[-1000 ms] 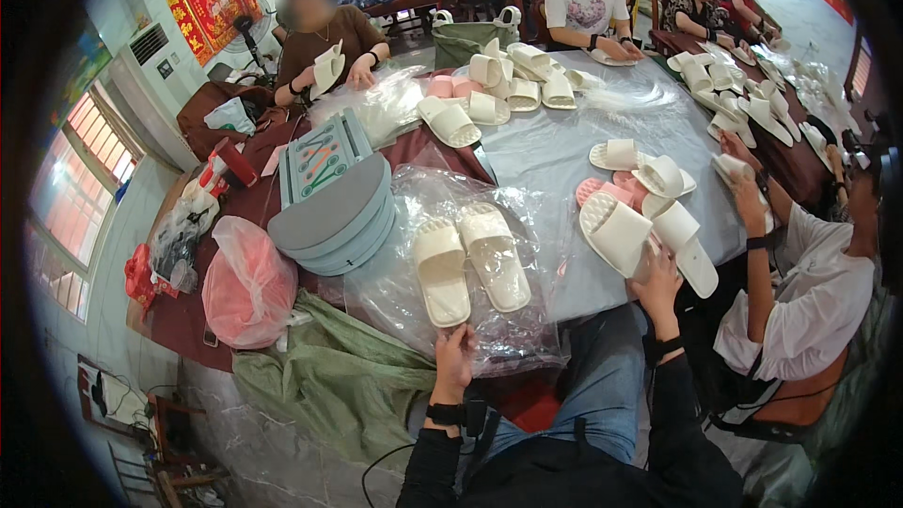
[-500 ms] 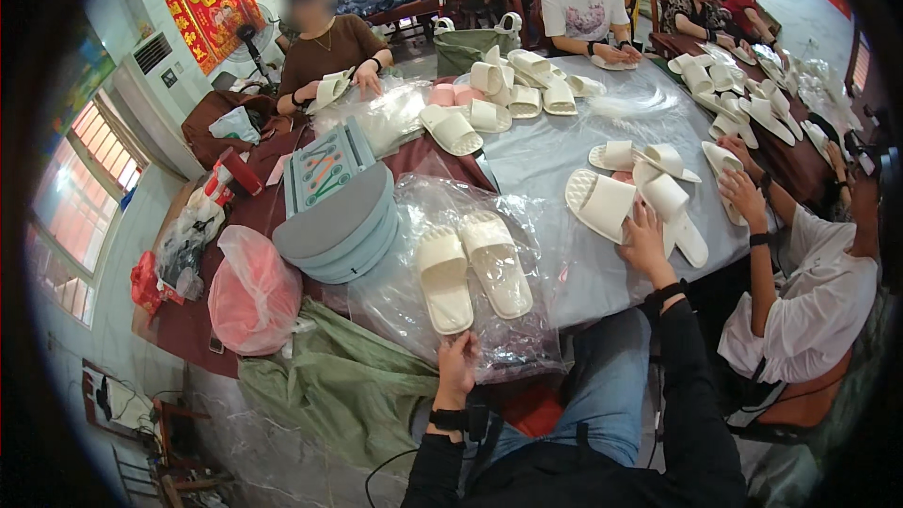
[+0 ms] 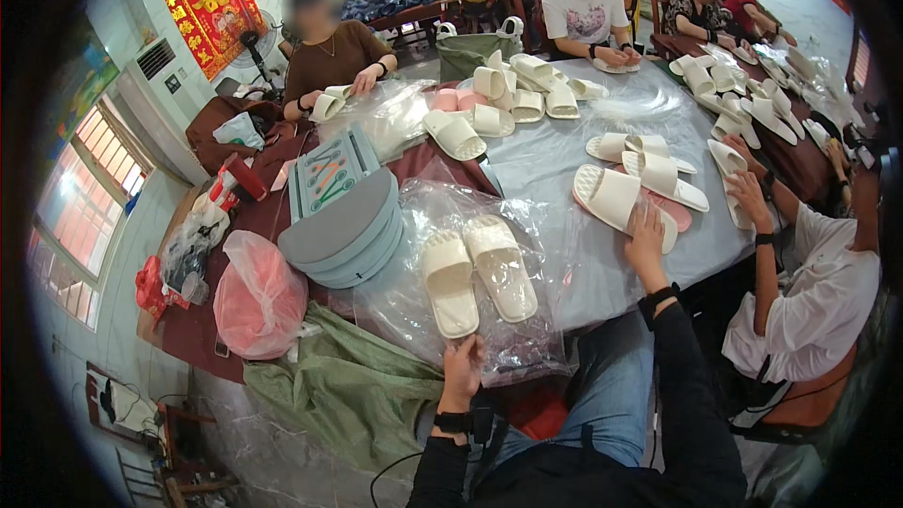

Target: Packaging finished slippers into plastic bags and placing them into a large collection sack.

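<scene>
On the grey table cover at right, my right hand (image 3: 645, 246) grips the heel end of a cream slipper (image 3: 602, 190), fingers over its sole. Beyond it lie more cream slippers (image 3: 651, 169), and a pink slipper (image 3: 673, 213) shows partly beneath. My left hand (image 3: 463, 369) is closed at the near edge of a clear plastic bag (image 3: 553, 343), just below a slipper's heel; its fingertips are partly hidden. A pair of cream slippers, the left one (image 3: 449, 284) and the right one (image 3: 500, 268), lies side by side at the bag, toes away from me.
Left of the bag sit a grey-blue rounded case (image 3: 343, 226), a pink plastic bag (image 3: 259, 296) and green cloth (image 3: 348, 386). Slippers (image 3: 531, 99) are heaped farther back. A co-worker's hand (image 3: 750, 198) handles a slipper close on my right. Other people sit around the tables.
The slippers under my right hand have shifted: those that lay crossed and pointing toward me now lie slanted alongside each other, showing more pink. My left hand and the pair by it stay put.
</scene>
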Demonstrator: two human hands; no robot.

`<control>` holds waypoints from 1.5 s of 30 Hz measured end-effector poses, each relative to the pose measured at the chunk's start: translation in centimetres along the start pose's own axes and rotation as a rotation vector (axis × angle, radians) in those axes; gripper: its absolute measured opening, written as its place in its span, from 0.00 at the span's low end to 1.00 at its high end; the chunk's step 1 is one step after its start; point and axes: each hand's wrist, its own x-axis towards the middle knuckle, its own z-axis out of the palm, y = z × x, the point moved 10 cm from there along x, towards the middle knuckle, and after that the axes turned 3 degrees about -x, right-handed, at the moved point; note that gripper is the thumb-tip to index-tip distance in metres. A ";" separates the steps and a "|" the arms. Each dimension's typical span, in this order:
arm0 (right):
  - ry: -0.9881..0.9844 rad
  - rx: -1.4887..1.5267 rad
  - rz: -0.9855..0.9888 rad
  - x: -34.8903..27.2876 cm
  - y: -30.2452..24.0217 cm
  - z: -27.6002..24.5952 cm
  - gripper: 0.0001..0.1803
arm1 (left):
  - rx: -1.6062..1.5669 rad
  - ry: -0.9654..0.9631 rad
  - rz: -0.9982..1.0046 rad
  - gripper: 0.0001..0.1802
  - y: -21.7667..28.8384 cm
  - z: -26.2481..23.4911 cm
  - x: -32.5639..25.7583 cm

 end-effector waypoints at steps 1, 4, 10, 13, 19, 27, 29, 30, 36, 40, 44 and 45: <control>0.010 0.058 0.025 -0.7 -0.3 -0.7 0.40 | 0.011 -0.023 0.012 0.05 0.1 0.2 0.0; 0.033 0.211 0.015 -3.0 -1.6 -1.6 0.42 | -0.068 0.035 -0.002 0.05 0.0 -0.4 0.0; -0.068 0.173 0.018 -7.0 -3.5 -1.9 0.39 | -0.104 -0.015 -0.017 0.04 0.0 0.4 0.4; 0.007 0.283 0.092 -8.1 -2.2 -1.5 0.33 | 0.038 -0.036 -0.026 0.04 -0.2 0.2 0.6; -0.528 0.802 -0.066 -15.2 -13.4 -5.0 0.23 | 0.163 0.017 -0.096 0.07 0.7 2.0 -1.1; -1.233 1.589 0.450 -21.6 -17.6 -3.3 0.36 | 0.088 -0.054 -0.230 0.10 0.4 6.5 -4.5; -1.268 1.723 0.534 -22.4 -18.4 -3.0 0.34 | 0.058 -0.047 -0.225 0.10 0.3 6.9 -4.8; -1.302 1.779 0.596 -22.7 -18.2 -2.7 0.26 | 0.058 -0.068 -0.227 0.10 0.0 7.0 -4.9; -0.978 1.785 0.456 -19.5 -18.5 -4.6 0.09 | 0.077 -0.217 -0.261 0.15 -2.4 4.9 -4.4; -0.930 1.688 0.220 -18.8 -20.4 -6.1 0.05 | -0.032 -0.264 -0.509 0.27 -4.2 8.6 -6.6; -0.842 1.412 -0.054 -19.5 -22.3 -8.4 0.07 | -0.207 -0.376 -0.472 0.36 -2.1 11.2 -7.9; -0.785 1.213 -0.258 -19.5 -23.0 -9.7 0.08 | -0.207 -0.378 -0.476 0.36 -1.6 11.7 -8.4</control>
